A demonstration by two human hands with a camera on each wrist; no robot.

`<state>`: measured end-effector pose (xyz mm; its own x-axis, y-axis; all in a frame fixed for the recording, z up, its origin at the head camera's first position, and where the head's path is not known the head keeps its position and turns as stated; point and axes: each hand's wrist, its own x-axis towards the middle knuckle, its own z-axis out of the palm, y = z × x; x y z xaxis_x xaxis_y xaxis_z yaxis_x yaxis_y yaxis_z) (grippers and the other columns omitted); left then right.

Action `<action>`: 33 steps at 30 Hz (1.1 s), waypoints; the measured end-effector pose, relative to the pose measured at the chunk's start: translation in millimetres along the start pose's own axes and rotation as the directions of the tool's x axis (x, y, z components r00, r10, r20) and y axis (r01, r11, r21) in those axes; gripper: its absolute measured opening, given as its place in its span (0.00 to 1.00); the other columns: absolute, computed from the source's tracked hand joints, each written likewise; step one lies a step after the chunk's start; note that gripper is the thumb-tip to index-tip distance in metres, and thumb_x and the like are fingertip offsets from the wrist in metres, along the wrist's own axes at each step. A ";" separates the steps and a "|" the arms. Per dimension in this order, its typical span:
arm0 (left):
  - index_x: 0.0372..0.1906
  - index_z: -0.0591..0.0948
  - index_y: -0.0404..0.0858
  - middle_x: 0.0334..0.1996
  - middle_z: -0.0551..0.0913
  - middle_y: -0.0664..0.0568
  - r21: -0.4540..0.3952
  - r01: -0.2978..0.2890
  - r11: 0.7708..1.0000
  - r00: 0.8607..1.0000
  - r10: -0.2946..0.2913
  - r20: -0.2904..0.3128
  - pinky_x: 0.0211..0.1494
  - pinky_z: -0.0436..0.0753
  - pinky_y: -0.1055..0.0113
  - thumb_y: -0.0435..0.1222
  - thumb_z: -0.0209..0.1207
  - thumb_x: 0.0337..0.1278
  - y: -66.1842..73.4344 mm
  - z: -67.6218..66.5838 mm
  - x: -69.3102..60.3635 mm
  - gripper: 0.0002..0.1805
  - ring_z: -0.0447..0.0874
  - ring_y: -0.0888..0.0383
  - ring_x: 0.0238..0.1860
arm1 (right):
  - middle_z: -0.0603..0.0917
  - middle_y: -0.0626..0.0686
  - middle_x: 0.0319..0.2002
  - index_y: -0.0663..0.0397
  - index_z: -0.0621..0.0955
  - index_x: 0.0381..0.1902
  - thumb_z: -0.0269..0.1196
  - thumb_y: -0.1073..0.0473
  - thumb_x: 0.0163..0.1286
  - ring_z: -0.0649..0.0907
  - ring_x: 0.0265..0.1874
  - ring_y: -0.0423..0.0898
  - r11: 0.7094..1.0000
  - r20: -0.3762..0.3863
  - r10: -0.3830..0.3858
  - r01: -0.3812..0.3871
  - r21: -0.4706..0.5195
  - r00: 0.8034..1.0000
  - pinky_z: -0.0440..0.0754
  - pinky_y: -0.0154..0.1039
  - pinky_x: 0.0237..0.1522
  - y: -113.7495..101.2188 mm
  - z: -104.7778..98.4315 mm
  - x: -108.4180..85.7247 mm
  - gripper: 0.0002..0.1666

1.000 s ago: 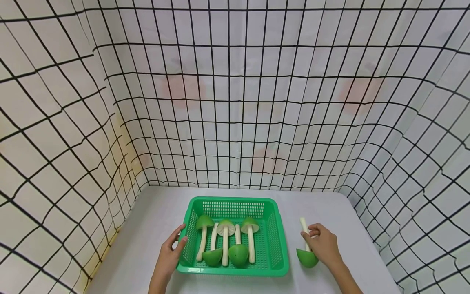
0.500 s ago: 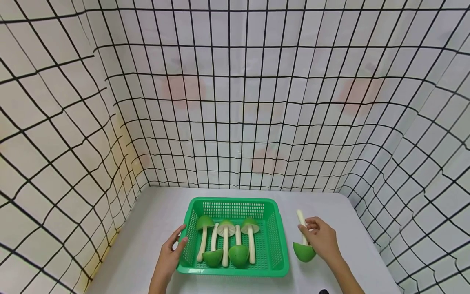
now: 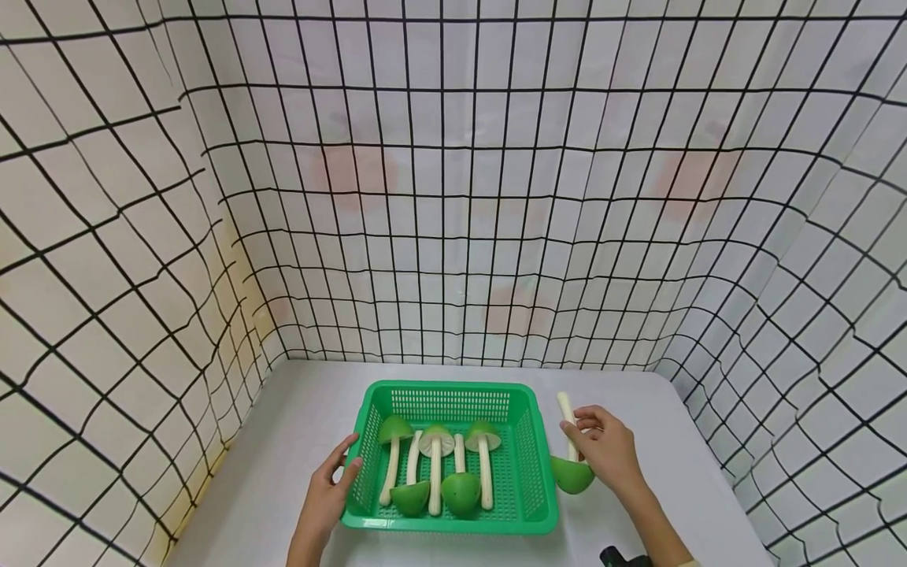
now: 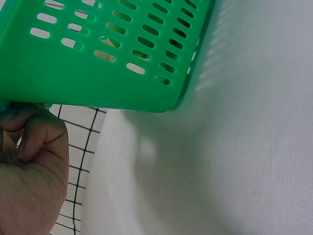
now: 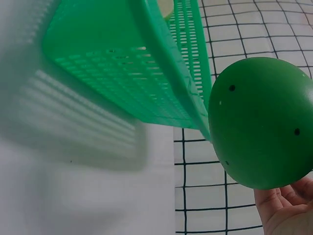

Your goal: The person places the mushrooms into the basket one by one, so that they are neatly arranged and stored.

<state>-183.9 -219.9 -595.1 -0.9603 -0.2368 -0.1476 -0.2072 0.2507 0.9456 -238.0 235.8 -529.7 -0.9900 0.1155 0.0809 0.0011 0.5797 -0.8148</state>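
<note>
A green plastic basket [image 3: 534, 524] sits on the white table, holding several toy mushrooms with green caps and pale stems, laid side by side with caps alternating. One of them, a mushroom [image 3: 460, 492], has its cap toward the front. My left hand [image 3: 327, 492] grips the basket's left rim, its curled fingers seen against the rim in the left wrist view. Beyond the basket's right side, my right hand [image 3: 611, 447] pinches another mushroom [image 3: 572, 476] by its stem, cap downward. In the right wrist view that dark-spotted cap [image 5: 261, 122] hides most of the hand.
A white wall with a black grid [image 3: 453, 236] surrounds the table on the back and both sides. The white tabletop [image 3: 659, 425] extends right of the basket. A small black object [image 3: 618, 557] shows at the bottom edge near the right forearm.
My right hand has moved left and farther from me with the mushroom, bringing it up beside the basket's right rim. The left hand and basket have stayed in place.
</note>
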 end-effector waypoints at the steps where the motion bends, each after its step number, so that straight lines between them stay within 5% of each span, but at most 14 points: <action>1: 0.76 0.70 0.55 0.48 0.74 0.44 0.003 0.002 1.000 1.000 -0.002 -0.001 0.36 0.79 0.67 0.41 0.58 0.75 -0.4 0.0 0.0 0.28 0.74 0.53 0.43 | 0.85 0.57 0.45 0.56 0.81 0.56 0.70 0.41 0.69 0.86 0.32 0.40 1.000 0.002 -0.005 0.005 0.005 1.000 0.85 0.33 0.28 -1.5 1.1 -0.1 0.30; 26: 0.76 0.70 0.55 0.48 0.74 0.44 0.001 -0.009 1.000 1.000 0.009 -0.002 0.38 0.79 0.67 0.41 0.59 0.75 -2.5 0.9 0.7 0.28 0.73 0.53 0.46 | 0.85 0.56 0.45 0.55 0.81 0.55 0.71 0.48 0.69 0.87 0.34 0.44 0.991 0.050 -0.017 0.010 0.132 0.999 0.86 0.36 0.28 -33.6 40.0 4.2 0.23; 33: 0.76 0.70 0.55 0.48 0.74 0.44 -0.007 -0.002 1.000 1.000 0.002 0.000 0.36 0.80 0.67 0.41 0.58 0.75 -0.8 0.7 0.1 0.28 0.76 0.52 0.43 | 0.85 0.55 0.42 0.54 0.82 0.52 0.72 0.50 0.69 0.86 0.26 0.44 0.988 0.071 -0.037 0.026 0.154 0.997 0.84 0.37 0.23 -30.2 55.1 5.3 0.20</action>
<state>-183.9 -219.5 -596.1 -0.9606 -0.2368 -0.1458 -0.2041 0.2443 0.9480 -251.1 174.4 -536.3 -0.9969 0.0364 0.0704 -0.0465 0.4511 -0.8912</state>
